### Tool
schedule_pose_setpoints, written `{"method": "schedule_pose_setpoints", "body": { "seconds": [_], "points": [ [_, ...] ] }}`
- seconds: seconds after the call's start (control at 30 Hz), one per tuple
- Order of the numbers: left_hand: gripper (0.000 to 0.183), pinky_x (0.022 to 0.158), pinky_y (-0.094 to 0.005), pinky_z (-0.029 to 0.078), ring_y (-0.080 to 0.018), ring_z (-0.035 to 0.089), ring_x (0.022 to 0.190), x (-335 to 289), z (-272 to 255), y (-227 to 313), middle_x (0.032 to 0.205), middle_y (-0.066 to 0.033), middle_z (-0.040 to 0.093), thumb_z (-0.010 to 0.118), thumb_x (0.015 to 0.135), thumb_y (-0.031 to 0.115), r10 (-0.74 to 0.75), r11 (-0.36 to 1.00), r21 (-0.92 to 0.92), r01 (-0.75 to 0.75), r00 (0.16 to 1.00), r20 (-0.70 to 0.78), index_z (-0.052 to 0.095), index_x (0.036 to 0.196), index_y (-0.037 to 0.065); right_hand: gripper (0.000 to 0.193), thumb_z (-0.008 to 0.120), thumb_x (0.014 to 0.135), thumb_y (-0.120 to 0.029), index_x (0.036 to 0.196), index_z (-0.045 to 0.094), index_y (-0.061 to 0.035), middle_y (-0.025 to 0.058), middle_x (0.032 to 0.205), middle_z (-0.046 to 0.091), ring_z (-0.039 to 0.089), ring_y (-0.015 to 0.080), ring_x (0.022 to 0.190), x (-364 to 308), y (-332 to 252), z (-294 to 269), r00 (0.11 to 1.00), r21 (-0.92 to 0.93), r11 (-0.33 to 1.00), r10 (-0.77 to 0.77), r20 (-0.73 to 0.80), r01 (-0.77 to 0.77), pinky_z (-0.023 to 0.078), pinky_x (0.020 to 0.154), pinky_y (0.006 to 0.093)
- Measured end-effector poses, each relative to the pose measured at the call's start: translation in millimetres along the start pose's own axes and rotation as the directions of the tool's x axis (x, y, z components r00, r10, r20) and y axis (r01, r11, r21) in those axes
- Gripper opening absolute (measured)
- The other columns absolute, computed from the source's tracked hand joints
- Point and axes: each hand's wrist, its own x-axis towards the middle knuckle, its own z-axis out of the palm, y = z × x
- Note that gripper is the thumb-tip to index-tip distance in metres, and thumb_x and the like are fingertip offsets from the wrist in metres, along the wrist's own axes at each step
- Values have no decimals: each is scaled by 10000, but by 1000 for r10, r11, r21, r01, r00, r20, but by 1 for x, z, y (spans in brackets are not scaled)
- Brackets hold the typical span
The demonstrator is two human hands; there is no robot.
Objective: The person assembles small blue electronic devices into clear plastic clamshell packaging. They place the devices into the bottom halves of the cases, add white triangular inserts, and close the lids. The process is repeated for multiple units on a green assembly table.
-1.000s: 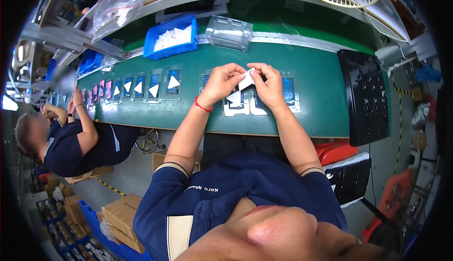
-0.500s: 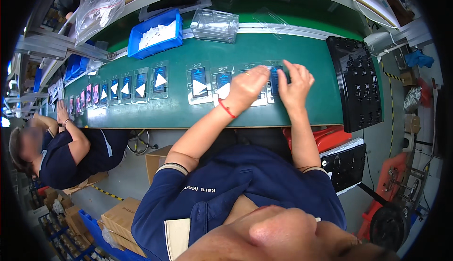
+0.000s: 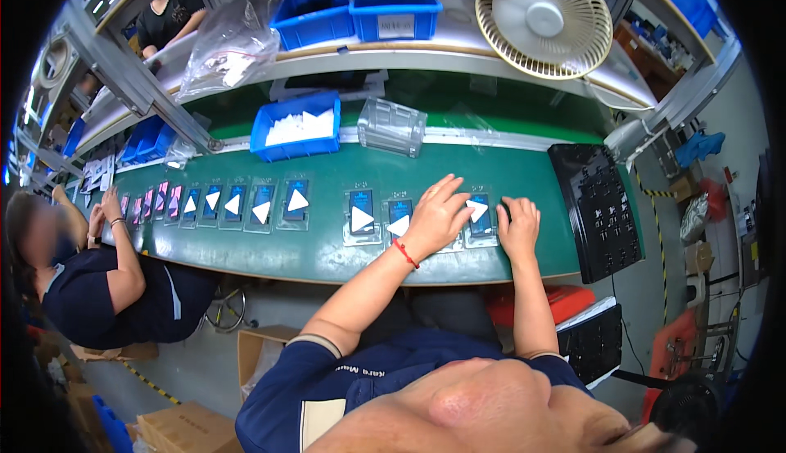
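On the green bench, a clear plastic tray with a dark blue card (image 3: pixel 481 226) and a white triangular piece (image 3: pixel 476 210) on it lies between my hands. My left hand (image 3: pixel 440 217), with a red cord at the wrist, hovers over or rests on the tray to the left and covers most of it; its fingers are stretched out. Just right of the rightmost tray, my right hand (image 3: pixel 519 228) has its fingers apart and holds nothing. Further left are two more trays with blue cards, one (image 3: pixel 361 204) fully in sight, each bearing a white triangle.
Several similar trays (image 3: pixel 295 203) run leftward toward a co-worker (image 3: pixel 90 281). Behind them stand a blue bin (image 3: pixel 260 143) of white pieces and a stack of clear trays (image 3: pixel 391 128). A black panel (image 3: pixel 598 211) lies at the right; a fan (image 3: pixel 544 19) sits above.
My hands have moved apart from the rightmost tray, which now shows a white triangle on its card. The whole view has tilted upward, showing more of the shelf.
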Motion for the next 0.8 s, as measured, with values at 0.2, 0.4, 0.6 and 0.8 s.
{"method": "schedule_pose_setpoints", "body": {
  "seconds": [0.2,0.4,0.6,0.8],
  "points": [
    [213,905,-424,460,-358,581,1053,-2,-2,-21,1018,-191,658,649,834,200,-208,978,-41,204,967,-146,690,890,-2,166,680,791,-128,943,660,-65,96,845,574,557,282,848,-2,3,2,999,-19,1000,-23,-37,22,408,755,390],
    [224,703,-422,457,-322,563,755,-1,-1,-23,712,-134,586,720,763,161,-214,977,-34,212,964,-157,576,667,19,144,673,788,-125,917,667,-61,107,865,597,570,295,870,-7,4,-1,1000,-15,1000,-11,-12,11,427,782,397],
    [282,642,-406,441,-311,539,679,-4,-7,-30,663,-118,548,738,750,186,-189,981,-2,193,960,-205,532,636,30,223,694,745,-125,946,641,-45,126,963,605,557,325,921,-8,40,-40,994,-199,978,40,-106,-60,438,789,433],
    [253,649,-417,447,-318,551,699,1,-2,-24,683,-124,566,732,753,187,-159,987,-41,154,964,-213,560,647,34,382,694,784,-254,1114,643,-69,143,1203,558,522,346,1090,-23,121,-87,839,-445,719,514,-176,-534,437,907,428]
  ]
}}
